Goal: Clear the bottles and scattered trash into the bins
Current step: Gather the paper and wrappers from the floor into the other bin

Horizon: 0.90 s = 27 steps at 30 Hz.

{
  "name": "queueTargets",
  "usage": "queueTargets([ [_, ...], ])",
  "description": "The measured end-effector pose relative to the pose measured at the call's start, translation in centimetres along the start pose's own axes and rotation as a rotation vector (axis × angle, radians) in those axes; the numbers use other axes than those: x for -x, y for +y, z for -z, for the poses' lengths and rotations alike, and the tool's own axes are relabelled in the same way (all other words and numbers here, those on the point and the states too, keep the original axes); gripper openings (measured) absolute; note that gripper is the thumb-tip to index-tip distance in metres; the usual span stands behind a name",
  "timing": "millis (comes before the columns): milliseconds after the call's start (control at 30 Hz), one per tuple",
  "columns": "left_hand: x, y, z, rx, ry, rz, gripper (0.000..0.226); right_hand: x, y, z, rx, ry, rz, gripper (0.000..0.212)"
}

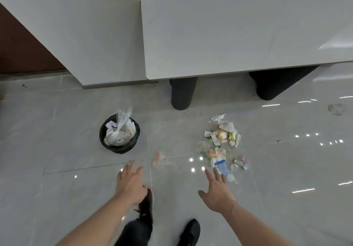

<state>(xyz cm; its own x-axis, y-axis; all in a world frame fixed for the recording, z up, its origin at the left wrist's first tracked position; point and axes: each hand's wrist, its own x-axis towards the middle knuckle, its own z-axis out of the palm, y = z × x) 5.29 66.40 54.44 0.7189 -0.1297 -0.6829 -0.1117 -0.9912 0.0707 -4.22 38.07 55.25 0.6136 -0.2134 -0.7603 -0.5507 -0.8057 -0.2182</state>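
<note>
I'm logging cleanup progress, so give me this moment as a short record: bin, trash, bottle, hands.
bin: black round bin on the floor, left of the trash, already holding a filled plastic bag
trash: pile of wrappers scattered on the floor near the table leg
bottle: blue-labelled plastic bottle lying at the pile's near edge
left hand: open, empty
right hand: open, empty, fingers close to the bottle
</note>
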Motion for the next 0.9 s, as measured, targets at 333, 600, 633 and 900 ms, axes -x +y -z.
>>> queueTargets([
  [333,4.1,11.4,-2.2,0.051,-0.055,-0.126,0.075,5.3,7.8,3.8,-0.063,0.065,-0.052,0.087],
  [600,5.2,18.0,-2.8,0.044,-0.083,-0.162,0.076,8.9,12.8,8.5,-0.038,0.059,-0.073,0.084],
  [633,5.2,18.7,-2.7,0.055,-0.081,-0.158,0.076,8.8,13.6,9.2,-0.022,0.062,-0.066,0.083],
  [900,3.8,26.3,-4.0,0.147,-0.046,0.000,0.072,2.8,20.7,13.9,0.023,0.014,0.030,0.086],
])
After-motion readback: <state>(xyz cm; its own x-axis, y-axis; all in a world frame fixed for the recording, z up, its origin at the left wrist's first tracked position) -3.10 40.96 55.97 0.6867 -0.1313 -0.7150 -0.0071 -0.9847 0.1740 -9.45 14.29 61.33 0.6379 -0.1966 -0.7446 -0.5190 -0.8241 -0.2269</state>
